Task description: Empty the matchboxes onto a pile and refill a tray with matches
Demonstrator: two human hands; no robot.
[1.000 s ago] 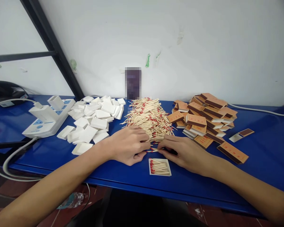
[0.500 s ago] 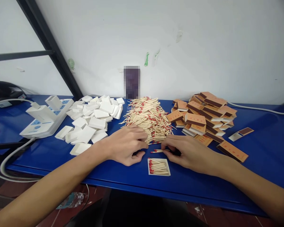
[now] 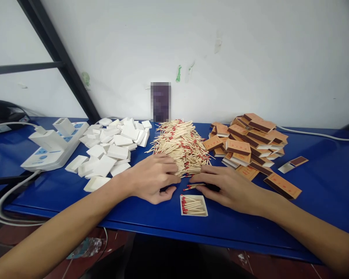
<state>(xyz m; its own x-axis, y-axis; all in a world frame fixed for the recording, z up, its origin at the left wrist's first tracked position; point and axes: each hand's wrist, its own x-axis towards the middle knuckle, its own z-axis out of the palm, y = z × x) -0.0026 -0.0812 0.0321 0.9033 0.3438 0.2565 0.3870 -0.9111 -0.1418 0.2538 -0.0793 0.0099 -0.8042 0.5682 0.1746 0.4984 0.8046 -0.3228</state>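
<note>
A large heap of red-tipped matches lies at the middle of the blue table. My left hand rests at the heap's front left edge, fingers curled and apart, with nothing visible between them. On the other side, my right hand has its thumb and index finger closed around a few matches, whose red heads point left. Just in front of both hands sits a small white tray, filled with a layer of matches, heads to the left.
White empty trays are piled at the left, beside a power strip with chargers and cables. Orange-brown matchbox sleeves form a pile at the right. A pixelated dark rectangle stands against the wall.
The fingers of my right hand have reached slightly left over the few matches. My left hand has hardly moved. The whole view has shifted a little.
</note>
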